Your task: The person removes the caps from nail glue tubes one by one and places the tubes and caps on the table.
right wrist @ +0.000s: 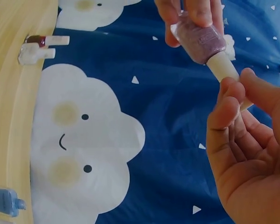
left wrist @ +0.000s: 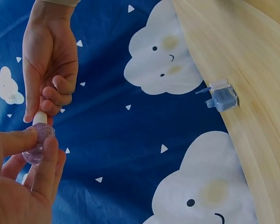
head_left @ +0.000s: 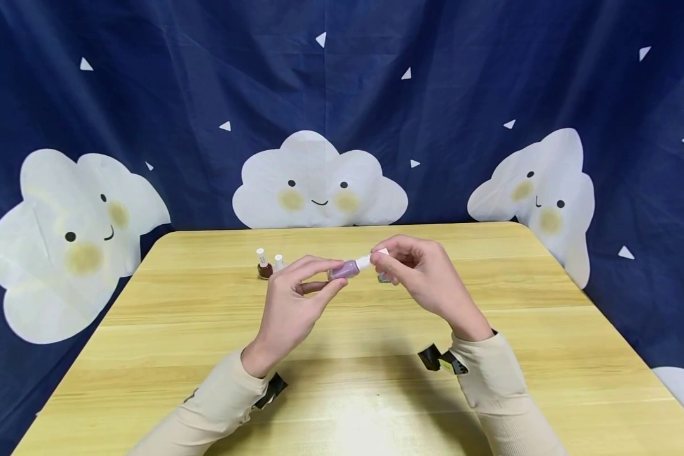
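Note:
Between the thumb and fingers of my left hand (head_left: 293,301) is a nail polish bottle (head_left: 344,270) with pale purple polish, tilted on its side. My right hand (head_left: 430,278) pinches its white cap (right wrist: 222,68); the cap meets the bottle's neck, and I cannot tell how tightly it sits. Fingers of both hands cover parts of the bottle and cap. Behind the right hand stands a blue nail polish bottle (left wrist: 224,99), mostly hidden in the head view. Its neck is bare in the left wrist view, and a white cap with a brush (left wrist: 218,85) is beside it.
Toward the back left of the wooden table (head_left: 165,304) stand a dark red nail polish bottle (head_left: 265,269) and a clear or whitish bottle (right wrist: 31,53) with white caps. A dark blue curtain (head_left: 194,82) with cloud faces hangs beyond the table's far edge.

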`<move>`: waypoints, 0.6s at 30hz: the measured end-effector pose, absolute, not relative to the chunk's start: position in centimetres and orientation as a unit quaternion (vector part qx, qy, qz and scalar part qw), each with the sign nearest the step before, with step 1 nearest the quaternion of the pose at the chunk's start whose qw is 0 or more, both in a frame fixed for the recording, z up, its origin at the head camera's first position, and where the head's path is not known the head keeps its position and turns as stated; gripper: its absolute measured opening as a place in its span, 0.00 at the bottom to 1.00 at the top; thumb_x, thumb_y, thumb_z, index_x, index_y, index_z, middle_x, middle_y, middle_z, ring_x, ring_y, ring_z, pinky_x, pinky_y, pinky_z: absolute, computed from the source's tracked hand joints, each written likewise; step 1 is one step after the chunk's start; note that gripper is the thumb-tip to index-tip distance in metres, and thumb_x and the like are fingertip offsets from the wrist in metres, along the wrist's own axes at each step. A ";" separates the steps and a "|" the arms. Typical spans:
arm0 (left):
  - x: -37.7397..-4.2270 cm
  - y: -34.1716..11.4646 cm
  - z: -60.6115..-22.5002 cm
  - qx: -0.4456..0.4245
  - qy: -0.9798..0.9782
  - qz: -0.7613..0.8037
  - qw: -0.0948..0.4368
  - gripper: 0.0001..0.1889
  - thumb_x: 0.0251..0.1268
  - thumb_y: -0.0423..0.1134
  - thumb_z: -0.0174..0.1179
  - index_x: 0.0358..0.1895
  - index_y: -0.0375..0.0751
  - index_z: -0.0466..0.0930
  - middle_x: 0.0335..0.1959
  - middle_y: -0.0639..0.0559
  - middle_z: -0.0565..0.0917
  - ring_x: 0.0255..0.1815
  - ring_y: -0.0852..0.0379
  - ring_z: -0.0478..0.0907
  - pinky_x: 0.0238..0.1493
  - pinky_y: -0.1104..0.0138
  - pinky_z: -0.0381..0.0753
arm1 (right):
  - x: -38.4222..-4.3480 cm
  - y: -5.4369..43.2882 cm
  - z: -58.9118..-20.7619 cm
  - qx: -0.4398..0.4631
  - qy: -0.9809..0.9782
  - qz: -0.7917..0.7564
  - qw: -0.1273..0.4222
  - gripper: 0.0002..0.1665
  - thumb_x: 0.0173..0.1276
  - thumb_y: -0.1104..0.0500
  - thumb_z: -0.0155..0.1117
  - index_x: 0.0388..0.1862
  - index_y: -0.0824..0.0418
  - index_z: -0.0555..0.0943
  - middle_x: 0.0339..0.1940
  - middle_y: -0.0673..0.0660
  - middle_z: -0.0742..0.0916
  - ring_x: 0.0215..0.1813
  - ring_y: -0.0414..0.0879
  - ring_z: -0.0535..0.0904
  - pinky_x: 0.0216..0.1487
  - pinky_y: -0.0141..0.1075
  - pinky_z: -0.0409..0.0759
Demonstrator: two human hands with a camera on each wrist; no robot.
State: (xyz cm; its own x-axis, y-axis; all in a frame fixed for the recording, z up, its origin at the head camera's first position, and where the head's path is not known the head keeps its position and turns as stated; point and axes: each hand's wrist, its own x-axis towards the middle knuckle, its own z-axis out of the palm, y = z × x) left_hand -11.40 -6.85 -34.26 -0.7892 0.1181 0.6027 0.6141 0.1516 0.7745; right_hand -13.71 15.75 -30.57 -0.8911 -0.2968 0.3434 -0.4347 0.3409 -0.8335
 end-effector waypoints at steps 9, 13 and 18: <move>-11.3 -6.9 -34.1 -0.250 -0.737 -0.594 0.203 0.12 0.63 0.32 0.72 0.50 0.39 0.90 0.47 0.48 0.90 0.48 0.54 0.87 0.46 0.64 0.90 | -13.5 15.7 -30.5 0.247 -0.816 0.514 0.096 0.04 0.73 0.57 0.69 0.40 0.56 0.87 0.23 0.53 0.83 0.25 0.52 0.77 0.23 0.31 0.74; -11.3 -7.1 -33.8 -0.246 -0.746 -0.593 0.180 0.13 0.63 0.32 0.72 0.51 0.39 0.90 0.49 0.48 0.90 0.48 0.55 0.88 0.45 0.64 0.90 | -13.4 15.6 -30.6 0.258 -0.823 0.491 0.122 0.04 0.72 0.55 0.69 0.39 0.54 0.87 0.23 0.54 0.83 0.23 0.46 0.75 0.22 0.31 0.71; -11.3 -7.7 -33.3 -0.240 -0.750 -0.604 0.122 0.14 0.64 0.33 0.71 0.53 0.39 0.89 0.49 0.48 0.90 0.46 0.54 0.89 0.46 0.64 0.90 | -13.1 15.6 -30.5 0.273 -0.831 0.460 0.152 0.03 0.72 0.55 0.69 0.38 0.52 0.86 0.22 0.49 0.83 0.22 0.41 0.73 0.20 0.31 0.68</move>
State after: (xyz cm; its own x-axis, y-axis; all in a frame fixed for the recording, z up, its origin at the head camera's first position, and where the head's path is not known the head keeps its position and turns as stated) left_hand -11.33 -7.75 -33.31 -0.8548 0.2131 0.4731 0.5076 0.1538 0.8478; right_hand -13.10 15.57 -30.52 -0.8047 -0.3139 0.5039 -0.5937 0.4284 -0.6812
